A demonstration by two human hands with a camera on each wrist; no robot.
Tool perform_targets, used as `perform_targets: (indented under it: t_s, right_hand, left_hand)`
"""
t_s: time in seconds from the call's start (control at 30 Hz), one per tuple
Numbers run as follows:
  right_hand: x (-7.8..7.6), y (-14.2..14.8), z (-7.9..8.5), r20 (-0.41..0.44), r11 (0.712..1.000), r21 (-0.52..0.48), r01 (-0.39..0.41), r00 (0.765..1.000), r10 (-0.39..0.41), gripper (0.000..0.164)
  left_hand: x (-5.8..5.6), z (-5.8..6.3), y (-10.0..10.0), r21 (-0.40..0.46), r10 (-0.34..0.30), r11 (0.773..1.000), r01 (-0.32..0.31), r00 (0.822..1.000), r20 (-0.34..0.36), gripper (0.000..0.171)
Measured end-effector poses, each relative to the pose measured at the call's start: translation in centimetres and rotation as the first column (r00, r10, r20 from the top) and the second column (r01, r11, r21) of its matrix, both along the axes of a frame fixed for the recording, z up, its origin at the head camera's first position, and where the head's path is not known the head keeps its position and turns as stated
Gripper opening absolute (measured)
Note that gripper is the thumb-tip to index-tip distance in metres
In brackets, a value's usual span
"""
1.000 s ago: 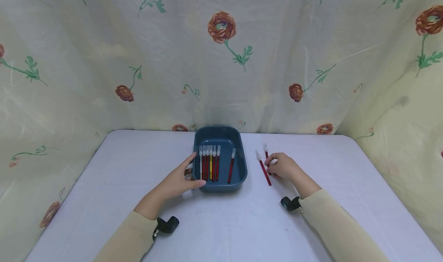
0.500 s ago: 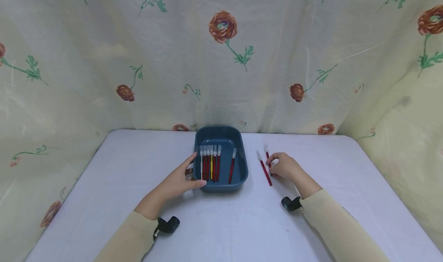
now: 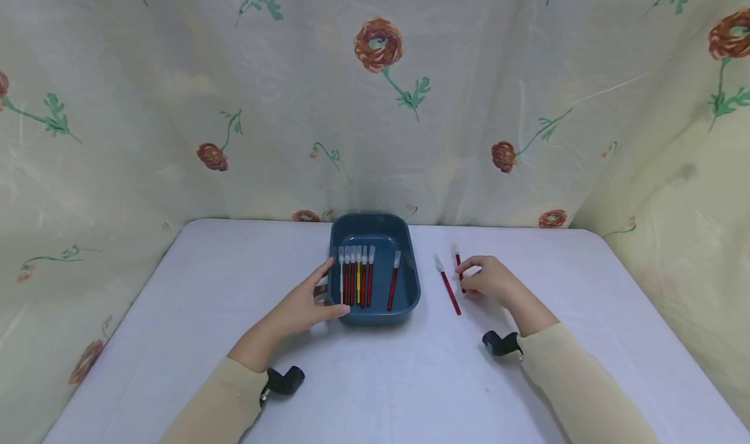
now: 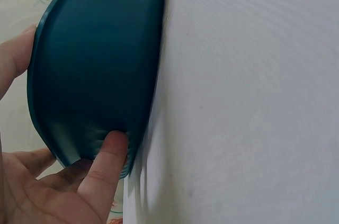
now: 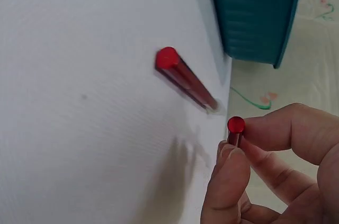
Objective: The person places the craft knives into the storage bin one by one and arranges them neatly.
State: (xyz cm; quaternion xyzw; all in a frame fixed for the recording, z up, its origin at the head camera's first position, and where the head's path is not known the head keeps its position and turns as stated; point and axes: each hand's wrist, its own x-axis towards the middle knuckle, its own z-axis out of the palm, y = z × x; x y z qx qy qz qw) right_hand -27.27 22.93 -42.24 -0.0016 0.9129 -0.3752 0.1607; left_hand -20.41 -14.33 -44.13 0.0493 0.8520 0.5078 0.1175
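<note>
In the head view, my right hand (image 3: 489,280) pinches a slim red craft knife (image 3: 459,267) with a clear cap between thumb and fingers. The right wrist view shows its round red end facing the camera. A second red craft knife (image 3: 450,293) lies slanted on the white table between that hand and the blue tray (image 3: 415,294). My left hand (image 3: 301,310) rests on the tray's left side, thumb and forefinger spread along the rim. In the left wrist view another finger (image 4: 106,166) presses the outer wall.
Inside the tray, a row of capped craft knives lies on the left: one silver (image 3: 341,281), one yellow (image 3: 359,278), several red. One more red craft knife (image 3: 394,281) lies apart at the right. A flowered curtain (image 3: 375,138) hangs behind the table (image 3: 375,379).
My right hand has shifted slightly right, carrying the pinched craft knife away from the one lying on the table. The left hand and the tray stay in place.
</note>
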Motion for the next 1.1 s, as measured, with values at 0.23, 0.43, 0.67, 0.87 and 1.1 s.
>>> perform_targets:
  t_s: [0.23, 0.43, 0.67, 0.87, 1.1]
  right_hand:
    - [0.4, 0.3, 1.6, 0.023, 0.995, -0.102, 0.022, 1.0, -0.02, 0.038]
    - [0.8, 0.4, 2.9, 0.03, 0.986, -0.167, 0.03, 0.999, -0.026, 0.04]
    - [1.3, -0.2, 4.3, 0.022, 0.975, -0.222, 0.015, 1.0, -0.01, 0.04]
    - [1.8, -1.4, 5.4, 0.033, 0.966, -0.26, -0.004, 0.999, 0.013, 0.037]
    - [2.0, -3.1, 6.3, 0.047, 0.939, -0.342, -0.04, 0.997, 0.06, 0.037]
  left_hand:
    - [0.0, 0.0, 0.0, -0.003, -0.001, 1.0, 0.001, 1.0, 0.001, 0.104]
    - [0.1, 0.0, 0.0, 0.013, 0.0, 1.0, 0.0, 1.0, -0.001, 0.105]
    - [0.1, -0.1, 0.0, 0.019, 0.001, 1.0, -0.001, 1.0, 0.002, 0.105]
    - [0.1, -0.1, 0.0, 0.011, -0.002, 1.0, 0.002, 1.0, 0.002, 0.105]
    - [0.0, -0.1, -0.1, 0.016, -0.007, 1.0, 0.007, 1.0, 0.004, 0.105]
